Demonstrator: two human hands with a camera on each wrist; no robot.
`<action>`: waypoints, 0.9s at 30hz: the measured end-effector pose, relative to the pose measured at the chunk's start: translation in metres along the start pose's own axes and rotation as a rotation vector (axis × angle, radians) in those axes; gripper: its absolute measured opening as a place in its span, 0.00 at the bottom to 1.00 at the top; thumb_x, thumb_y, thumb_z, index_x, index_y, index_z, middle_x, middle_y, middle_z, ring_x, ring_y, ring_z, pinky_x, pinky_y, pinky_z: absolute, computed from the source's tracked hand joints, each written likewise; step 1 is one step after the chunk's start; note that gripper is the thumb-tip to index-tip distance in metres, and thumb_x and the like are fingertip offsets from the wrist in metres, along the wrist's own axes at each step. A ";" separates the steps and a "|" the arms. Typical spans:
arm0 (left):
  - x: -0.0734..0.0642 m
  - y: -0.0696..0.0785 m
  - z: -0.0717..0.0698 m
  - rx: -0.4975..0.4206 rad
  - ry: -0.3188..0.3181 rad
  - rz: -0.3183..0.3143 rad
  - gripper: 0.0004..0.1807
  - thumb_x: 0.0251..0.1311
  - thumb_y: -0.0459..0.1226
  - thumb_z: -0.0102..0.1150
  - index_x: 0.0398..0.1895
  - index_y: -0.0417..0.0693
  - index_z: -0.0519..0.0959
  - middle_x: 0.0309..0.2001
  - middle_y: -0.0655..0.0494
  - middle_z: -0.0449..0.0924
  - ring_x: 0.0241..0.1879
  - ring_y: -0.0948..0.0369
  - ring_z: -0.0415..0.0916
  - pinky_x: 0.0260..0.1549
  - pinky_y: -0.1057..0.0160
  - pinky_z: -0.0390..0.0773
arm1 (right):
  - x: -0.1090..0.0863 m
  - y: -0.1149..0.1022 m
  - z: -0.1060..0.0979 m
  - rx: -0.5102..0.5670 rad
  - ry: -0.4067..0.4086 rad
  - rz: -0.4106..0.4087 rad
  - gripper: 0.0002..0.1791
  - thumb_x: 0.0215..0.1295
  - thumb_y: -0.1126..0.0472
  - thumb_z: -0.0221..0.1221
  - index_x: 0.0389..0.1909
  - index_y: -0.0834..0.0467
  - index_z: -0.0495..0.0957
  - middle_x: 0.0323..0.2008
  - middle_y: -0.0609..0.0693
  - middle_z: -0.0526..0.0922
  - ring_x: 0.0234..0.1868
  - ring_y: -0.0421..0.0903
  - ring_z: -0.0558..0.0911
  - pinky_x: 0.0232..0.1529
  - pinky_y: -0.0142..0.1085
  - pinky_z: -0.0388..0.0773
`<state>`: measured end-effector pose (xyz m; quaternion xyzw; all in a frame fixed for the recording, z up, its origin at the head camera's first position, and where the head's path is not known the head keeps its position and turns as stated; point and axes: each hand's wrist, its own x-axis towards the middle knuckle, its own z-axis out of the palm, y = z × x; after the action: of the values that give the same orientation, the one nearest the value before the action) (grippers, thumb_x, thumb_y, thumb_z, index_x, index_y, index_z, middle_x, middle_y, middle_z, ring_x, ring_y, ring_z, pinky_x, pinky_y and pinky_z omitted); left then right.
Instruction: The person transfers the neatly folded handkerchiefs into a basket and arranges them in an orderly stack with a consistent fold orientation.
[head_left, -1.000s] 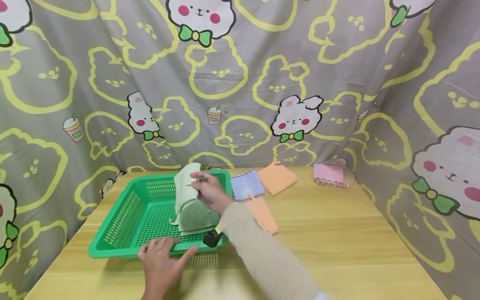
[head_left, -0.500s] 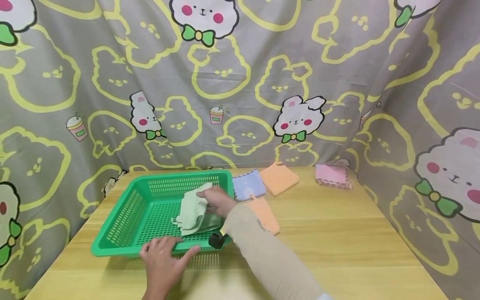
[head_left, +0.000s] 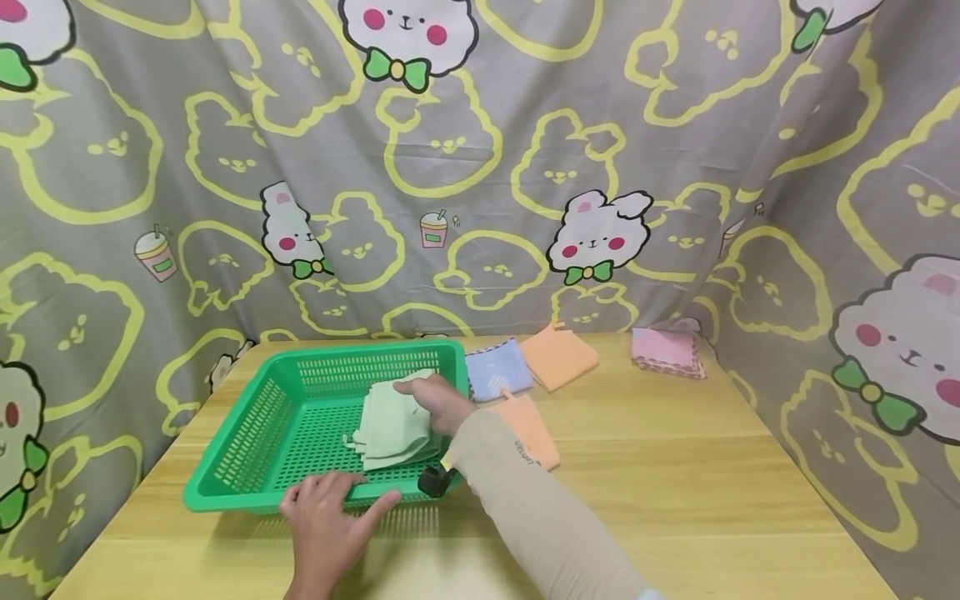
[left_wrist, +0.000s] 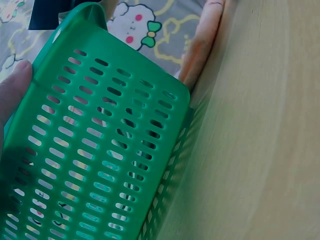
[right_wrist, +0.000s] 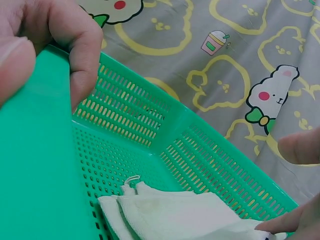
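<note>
Lying in the right half of the green perforated plastic basket [head_left: 243, 421], the folded, layered pale-green fabric cloth [head_left: 388, 423] has its long axis obscured in the head view; the left hand [head_left: 326, 521] grips the near rim [head_left: 232, 502]. The left wrist view shows the slotted wall [left_wrist: 112, 130]. In the right wrist view, the cloth's loop [right_wrist: 128, 188] points upper left, and the right hand [head_left: 441, 404], thumb and fingers spread, touches the opposite end.

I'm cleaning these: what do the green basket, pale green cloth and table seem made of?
Green basket: probably moulded plastic, slightly glossy; its slotted form looks rigid and smooth.
Pale green cloth: matte textile, perhaps cotton; soft folds show, the fibre doesn't.
Table: satiny wood or wood-look laminate; grain streaks don't settle which.
</note>
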<state>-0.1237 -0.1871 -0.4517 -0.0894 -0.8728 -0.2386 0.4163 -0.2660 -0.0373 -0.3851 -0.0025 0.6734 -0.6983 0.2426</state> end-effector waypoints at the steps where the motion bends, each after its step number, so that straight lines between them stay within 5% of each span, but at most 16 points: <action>1: 0.000 0.000 0.000 0.000 0.000 -0.001 0.31 0.41 0.67 0.67 0.23 0.47 0.81 0.27 0.52 0.81 0.32 0.48 0.71 0.42 0.38 0.55 | 0.000 0.000 0.000 0.000 0.003 0.001 0.45 0.66 0.55 0.61 0.73 0.69 0.46 0.73 0.65 0.48 0.72 0.67 0.46 0.66 0.61 0.47; 27: 0.001 -0.001 0.000 -0.002 0.014 0.018 0.31 0.42 0.67 0.66 0.23 0.47 0.81 0.27 0.51 0.81 0.30 0.50 0.70 0.41 0.38 0.55 | 0.006 0.002 -0.002 0.050 0.065 0.037 0.50 0.64 0.51 0.62 0.74 0.67 0.43 0.73 0.66 0.48 0.71 0.69 0.46 0.63 0.67 0.45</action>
<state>-0.1246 -0.1878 -0.4515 -0.0962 -0.8686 -0.2365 0.4246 -0.2711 -0.0377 -0.3891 0.0390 0.6631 -0.7101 0.2334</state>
